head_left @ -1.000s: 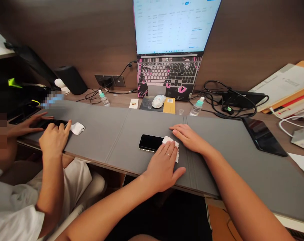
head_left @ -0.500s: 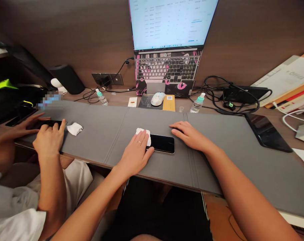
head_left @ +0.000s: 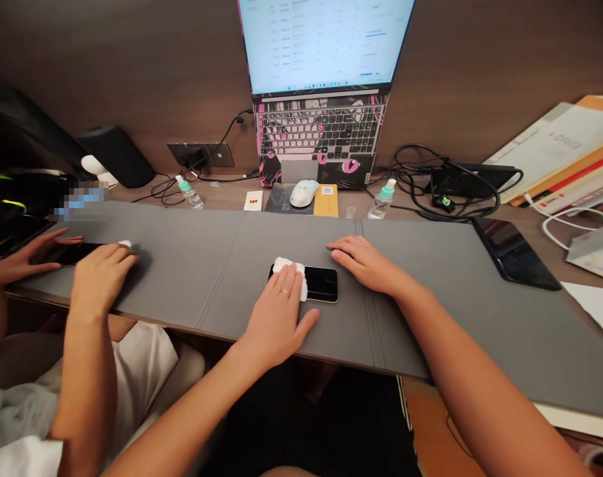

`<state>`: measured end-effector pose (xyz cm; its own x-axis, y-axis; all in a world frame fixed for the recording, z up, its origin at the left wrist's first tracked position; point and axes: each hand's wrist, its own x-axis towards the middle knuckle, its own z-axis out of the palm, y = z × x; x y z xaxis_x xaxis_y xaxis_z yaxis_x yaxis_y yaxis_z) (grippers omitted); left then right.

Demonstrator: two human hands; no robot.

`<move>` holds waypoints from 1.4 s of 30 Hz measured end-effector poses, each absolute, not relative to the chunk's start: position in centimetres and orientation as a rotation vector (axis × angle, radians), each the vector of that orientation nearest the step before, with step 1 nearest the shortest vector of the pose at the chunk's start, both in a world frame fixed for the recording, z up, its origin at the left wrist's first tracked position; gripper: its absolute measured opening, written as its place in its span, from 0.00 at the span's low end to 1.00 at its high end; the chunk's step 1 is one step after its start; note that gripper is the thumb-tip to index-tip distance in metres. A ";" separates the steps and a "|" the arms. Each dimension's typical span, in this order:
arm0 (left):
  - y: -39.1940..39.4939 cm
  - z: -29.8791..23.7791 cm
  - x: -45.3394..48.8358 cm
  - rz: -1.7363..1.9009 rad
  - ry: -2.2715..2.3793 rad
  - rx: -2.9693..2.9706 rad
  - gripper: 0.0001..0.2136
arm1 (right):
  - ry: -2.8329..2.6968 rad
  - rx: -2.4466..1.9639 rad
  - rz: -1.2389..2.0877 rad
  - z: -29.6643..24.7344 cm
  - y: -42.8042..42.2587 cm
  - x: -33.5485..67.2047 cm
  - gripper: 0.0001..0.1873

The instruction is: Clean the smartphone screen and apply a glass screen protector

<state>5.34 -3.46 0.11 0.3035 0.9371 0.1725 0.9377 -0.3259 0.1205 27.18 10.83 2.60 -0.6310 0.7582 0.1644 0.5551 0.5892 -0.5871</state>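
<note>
**A:** Where is the phone (head_left: 320, 285)?

**B:** Flat on the grey mat (head_left: 431, 305), about mid-desk, straight out from the laptop (head_left: 321, 126) and nearer to us. The dark screen faces up.

**A:** How does it lie?

**B:** The long axis runs left to right, roughly along the mat's near edge. I cannot tell which end is the top.

**A:** And the left hand (head_left: 277, 317)?

**B:** It is spread flat, palm down, fingers straight and close together, with the thumb stuck out to the right. It grips nothing. The fingers (head_left: 289, 281) press a white cloth (head_left: 287, 265) onto the left end of the phone, hiding that end.

**A:** The right hand (head_left: 366, 266)?

**B:** It rests palm down on the mat at the phone's right end, fingers loosely stretched and pointing left. The fingertips sit just beyond the far right corner. Whether they or the hidden thumb touch the phone, I cannot tell.

**A:** Anyone else?

**B:** A co-worker on the far left has both hands at a second dark phone (head_left: 75, 253). A black tablet (head_left: 513, 255) lies on the right, well apart.
</note>
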 end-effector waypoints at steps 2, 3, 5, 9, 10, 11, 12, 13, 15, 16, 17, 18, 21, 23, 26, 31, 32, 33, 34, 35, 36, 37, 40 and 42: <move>-1.9 0.5 7.5 -0.312 -1.788 -2.580 0.34 | -2.411 -1.055 0.698 2.5 10.8 27.2 0.29; -1.2 0.7 8.6 -0.302 -1.779 -2.596 0.34 | -2.409 -1.055 0.695 2.5 10.8 27.3 0.29; -0.3 1.0 10.5 -0.279 -1.765 -2.619 0.34 | -2.413 -1.055 0.688 2.4 10.9 27.3 0.29; -1.1 1.2 12.3 -0.297 -1.754 -2.605 0.34 | -2.424 -1.058 0.680 2.4 11.0 27.4 0.29; -1.7 1.2 12.2 -0.307 -1.741 -2.612 0.33 | -2.426 -1.059 0.681 2.4 11.0 27.4 0.29; -2.3 1.2 11.9 -0.319 -1.723 -2.624 0.33 | -2.427 -1.058 0.682 2.5 10.9 27.4 0.29; -2.9 1.1 11.5 -0.331 -1.703 -2.638 0.33 | -2.427 -1.058 0.684 2.5 10.9 27.4 0.29; -3.5 1.1 10.9 -0.339 -1.685 -2.649 0.33 | -2.427 -1.058 0.685 2.6 10.9 27.4 0.29; -4.4 0.9 9.3 -0.342 -1.672 -2.648 0.32 | -2.423 -1.060 0.690 2.6 10.8 27.4 0.30; -4.6 0.9 8.5 -0.336 -1.691 -2.630 0.32 | -2.422 -1.062 0.694 2.6 10.8 27.3 0.30; -4.7 0.8 7.6 -0.323 -1.718 -2.608 0.31 | -2.422 -1.062 0.698 2.6 10.8 27.3 0.30; -4.7 0.7 6.7 -0.313 -1.745 -2.584 0.30 | -2.422 -1.062 0.702 2.5 10.8 27.3 0.29; -3.9 0.6 4.5 -0.262 -1.841 -2.506 0.30 | -2.429 -1.058 0.711 2.4 10.8 27.3 0.28; -3.2 0.7 3.5 -0.234 -1.898 -2.465 0.29 | -2.435 -1.057 0.713 2.5 10.8 27.4 0.28; -2.8 0.7 2.5 -0.216 -1.961 -2.433 0.30 | -2.455 -1.048 0.718 2.6 10.6 27.6 0.28; -5.0 -0.1 1.3 -0.277 -2.013 -2.393 0.31 | -2.490 -1.018 0.746 2.8 10.3 27.8 0.26; -5.6 -0.3 1.3 -0.305 -1.997 -2.389 0.31 | -2.488 -1.019 0.749 2.7 10.3 27.8 0.26; -6.2 -0.5 1.3 -0.330 -1.978 -2.386 0.31 | -2.484 -1.023 0.750 2.7 10.4 27.8 0.26; -6.7 -0.7 1.4 -0.347 -1.961 -2.381 0.32 | -2.477 -1.028 0.748 2.7 10.5 27.7 0.26; -7.0 -0.8 1.5 -0.353 -1.946 -2.377 0.32 | -2.470 -1.032 0.744 2.7 10.6 27.7 0.26; -7.1 -0.9 1.8 -0.350 -1.931 -2.377 0.33 | -2.464 -1.035 0.740 2.6 10.7 27.6 0.25; -7.1 -0.9 2.1 -0.343 -1.916 -2.384 0.33 | -2.459 -1.037 0.736 2.6 10.8 27.6 0.25; -6.2 -0.5 3.7 -0.315 -1.860 -2.449 0.34 | -2.452 -1.033 0.728 2.4 11.0 27.6 0.25; -5.3 -0.2 5.3 -0.298 -1.831 -2.500 0.34 | -2.448 -1.030 0.726 2.3 11.0 27.6 0.26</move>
<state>5.33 -5.34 -0.23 0.2901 0.9418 0.1701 0.9471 -0.3080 0.0898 27.60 11.01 2.34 -0.6558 0.7405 0.1471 0.5408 0.5966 -0.5930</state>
